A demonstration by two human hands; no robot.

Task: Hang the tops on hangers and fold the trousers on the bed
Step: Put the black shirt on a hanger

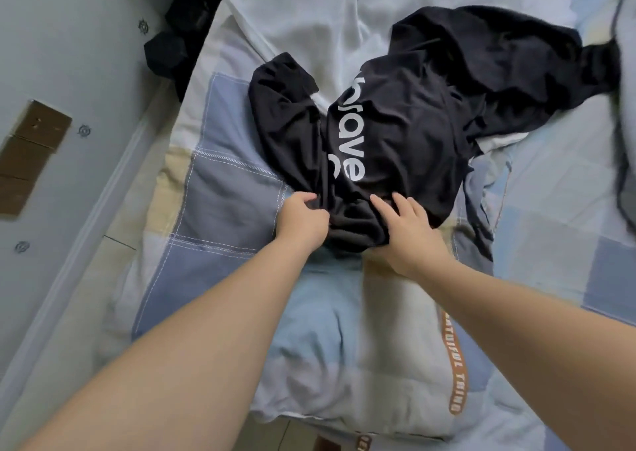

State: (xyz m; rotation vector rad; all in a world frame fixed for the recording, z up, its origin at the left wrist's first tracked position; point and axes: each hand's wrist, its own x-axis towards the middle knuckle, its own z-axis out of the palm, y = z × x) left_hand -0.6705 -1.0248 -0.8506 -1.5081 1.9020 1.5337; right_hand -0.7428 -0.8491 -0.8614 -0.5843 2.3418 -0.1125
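Head view: a crumpled black cotton T-shirt with white lettering (378,134) lies in the middle of the bed, on a patchwork quilt of blue, grey and cream squares (223,203). Both bare forearms reach in from the near edge to its hem. The left hand (301,218) has its grip clamped on the hem, fingers curled round a bunch of the black cloth. The right hand (409,234) lays its fingers (382,206) on top of the cloth while the thumb goes under the fold, so that the grip pinches the hem. A second dark crumpled garment (499,55) touches the T-shirt's far right side. A pale white sheet (309,20) lies beneath both. An orange lettered band (454,357) runs along the near quilt.
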